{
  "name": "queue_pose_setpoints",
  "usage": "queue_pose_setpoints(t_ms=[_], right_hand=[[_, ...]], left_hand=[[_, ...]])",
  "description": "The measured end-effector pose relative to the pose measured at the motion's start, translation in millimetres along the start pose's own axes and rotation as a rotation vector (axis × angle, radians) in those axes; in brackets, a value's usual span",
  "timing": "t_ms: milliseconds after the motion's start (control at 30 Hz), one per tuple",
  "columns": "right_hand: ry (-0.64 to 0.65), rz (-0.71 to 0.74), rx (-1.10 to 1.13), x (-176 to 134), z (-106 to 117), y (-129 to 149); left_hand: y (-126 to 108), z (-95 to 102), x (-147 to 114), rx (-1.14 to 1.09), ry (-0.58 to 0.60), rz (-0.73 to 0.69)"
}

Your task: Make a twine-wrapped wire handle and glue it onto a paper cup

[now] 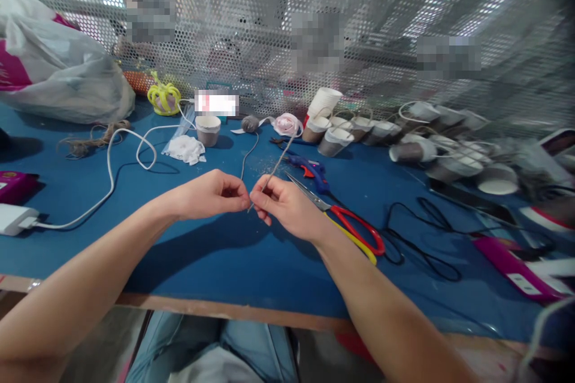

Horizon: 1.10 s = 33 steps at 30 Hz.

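Scissors (322, 204) beside right hand (287, 206)

The twine (279, 163) between the hands (291, 209) looks rough and fibrous to me, with no shine. From my remote seat I read the surface (224, 272) as smooth and fairly matt. At twelve o'clock from the hands, the perforated panel (256, 42) looks like metal. At one, the stacked white cups (327, 99) look like matt paper. At two, the glue gun (317, 175) is smooth plastic; past three, the scissors (359, 230) pair metal blades with glossy plastic handles. At ten, a thin plastic bag (67, 66) is crinkled and slightly shiny (nearer in, the white scraps (185, 149) could be paper or cloth; I can't tell).
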State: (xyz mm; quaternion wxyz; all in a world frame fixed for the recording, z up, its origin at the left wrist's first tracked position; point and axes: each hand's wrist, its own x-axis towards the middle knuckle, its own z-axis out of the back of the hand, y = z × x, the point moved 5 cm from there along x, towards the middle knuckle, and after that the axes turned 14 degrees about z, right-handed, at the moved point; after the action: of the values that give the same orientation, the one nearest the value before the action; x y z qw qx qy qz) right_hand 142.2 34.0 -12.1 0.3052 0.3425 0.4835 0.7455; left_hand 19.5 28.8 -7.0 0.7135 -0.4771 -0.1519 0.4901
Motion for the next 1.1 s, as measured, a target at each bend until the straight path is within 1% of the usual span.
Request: queue_pose_setpoints(t_ms=[167, 400, 733, 933, 1100], right_hand=[[0.005, -0.002, -0.081, -0.7, 0.6, -2.1], [-0.016, 0.023, -0.113, -0.3, 0.5, -3.8], [-0.051, 0.025, -0.152, -0.8, -0.9, 0.9], [-0.041, -0.002, -0.111, -1.4, -2.9, -1.1], [0.013, 0.015, -0.017, -0.5, -2.9, 0.8]], left_hand=[[-1.2, 0.9, -0.8, 0.075, -0.035, -0.009], [-2.1, 0.7, -1.6, 0.118, -0.060, 0.008], [-1.0, -2.6, -0.3, 0.061, -0.062, 0.008], [1.3, -2.6, 2.8, 0.023, -0.062, 0.004], [1.2, -0.7, 2.5, -0.039, -0.058, -0.016]])
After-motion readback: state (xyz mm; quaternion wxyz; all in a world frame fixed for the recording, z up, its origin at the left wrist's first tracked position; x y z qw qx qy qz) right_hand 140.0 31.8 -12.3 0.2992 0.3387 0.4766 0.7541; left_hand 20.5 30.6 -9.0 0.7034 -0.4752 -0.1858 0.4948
